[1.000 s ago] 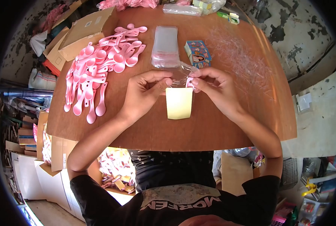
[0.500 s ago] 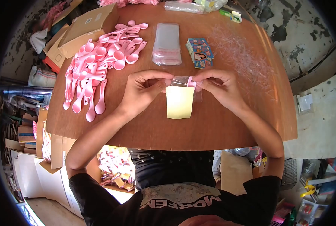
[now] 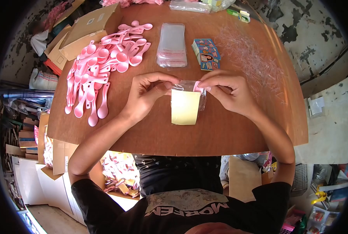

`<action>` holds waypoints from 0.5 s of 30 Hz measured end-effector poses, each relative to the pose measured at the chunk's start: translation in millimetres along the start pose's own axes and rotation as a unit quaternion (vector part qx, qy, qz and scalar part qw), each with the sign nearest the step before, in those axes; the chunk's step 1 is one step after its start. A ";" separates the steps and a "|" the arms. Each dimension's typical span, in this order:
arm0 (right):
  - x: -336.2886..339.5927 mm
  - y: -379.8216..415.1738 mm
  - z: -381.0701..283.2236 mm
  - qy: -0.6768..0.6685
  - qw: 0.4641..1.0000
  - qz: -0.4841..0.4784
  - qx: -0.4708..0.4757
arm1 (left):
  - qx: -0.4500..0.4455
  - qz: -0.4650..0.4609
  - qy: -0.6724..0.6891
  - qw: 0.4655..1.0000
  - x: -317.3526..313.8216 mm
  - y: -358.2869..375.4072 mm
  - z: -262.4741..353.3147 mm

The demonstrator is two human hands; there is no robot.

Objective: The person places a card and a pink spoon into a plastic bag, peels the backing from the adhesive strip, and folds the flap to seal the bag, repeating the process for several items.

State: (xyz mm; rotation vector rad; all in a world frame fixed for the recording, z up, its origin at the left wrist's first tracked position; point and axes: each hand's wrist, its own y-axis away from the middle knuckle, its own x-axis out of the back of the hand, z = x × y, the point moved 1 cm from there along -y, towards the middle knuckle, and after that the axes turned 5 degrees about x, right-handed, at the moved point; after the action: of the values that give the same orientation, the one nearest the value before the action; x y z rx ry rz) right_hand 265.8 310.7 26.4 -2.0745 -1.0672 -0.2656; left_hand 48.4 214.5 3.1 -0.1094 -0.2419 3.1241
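Between my hands hangs a clear plastic bag (image 3: 187, 83) with a pale yellow card (image 3: 185, 108) in it. A pink piece (image 3: 197, 87), most likely a spoon handle, shows at the bag's upper right. My left hand (image 3: 150, 93) pinches the upper left corner of the bag, fingers closed. At the upper right corner my right hand (image 3: 229, 90) pinches the bag beside the pink piece. Beyond my hands lie a stack of clear bags (image 3: 172, 43) and a stack of blue printed cards (image 3: 207, 54). Many pink spoons (image 3: 90, 80) are heaped on the left.
The brown table (image 3: 143, 136) carries a cardboard box (image 3: 90, 31) at the back left. Thin clear plastic strips (image 3: 252, 58) are scattered on the right. A green-handled tool (image 3: 233, 13) and plastic packs (image 3: 191, 6) lie at the far edge.
The yellow card sits slightly lower and now shows inside the clear bag, whose right side has drawn in behind it. Both hands keep their pinch, the right one shifted slightly.
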 end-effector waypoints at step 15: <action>-24.1 10.6 -0.1 -0.075 0.995 0.060 -0.024 | -0.016 0.020 -0.032 0.999 0.6 -4.2 -13.5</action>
State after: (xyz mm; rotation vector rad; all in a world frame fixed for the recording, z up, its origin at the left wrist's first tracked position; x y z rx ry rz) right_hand 258.8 292.4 8.8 -2.2215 -1.0262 -0.0775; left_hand 48.7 220.7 -9.6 -0.0142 -0.2943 3.1686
